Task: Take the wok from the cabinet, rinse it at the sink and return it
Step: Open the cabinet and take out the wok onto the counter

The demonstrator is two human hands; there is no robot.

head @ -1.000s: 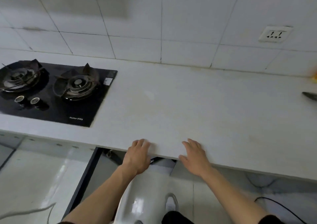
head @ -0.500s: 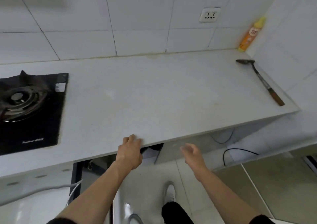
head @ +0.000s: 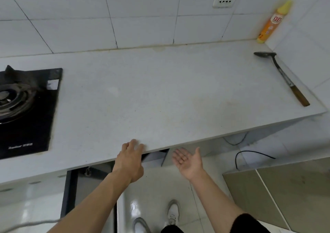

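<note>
No wok and no sink show in the head view. My left hand [head: 130, 158] rests on the front edge of the white countertop [head: 160, 97], its fingers lying over the lip. My right hand [head: 188, 160] hangs free just below and in front of that edge, palm up with straight fingers, holding nothing. Under the counter between my hands is a dark cabinet opening [head: 155, 157]; its inside is hidden in shadow.
A black gas hob [head: 25, 111] is set into the counter at the left. A metal spatula with a wooden handle [head: 284, 77] lies at the right end, an orange spray bottle [head: 271, 23] stands in the corner. A black cable [head: 253, 154] trails on the floor.
The view swung right, away from the hob. My right hand came off the counter edge, dropped below it and turned palm up. My left hand stayed on the edge.
</note>
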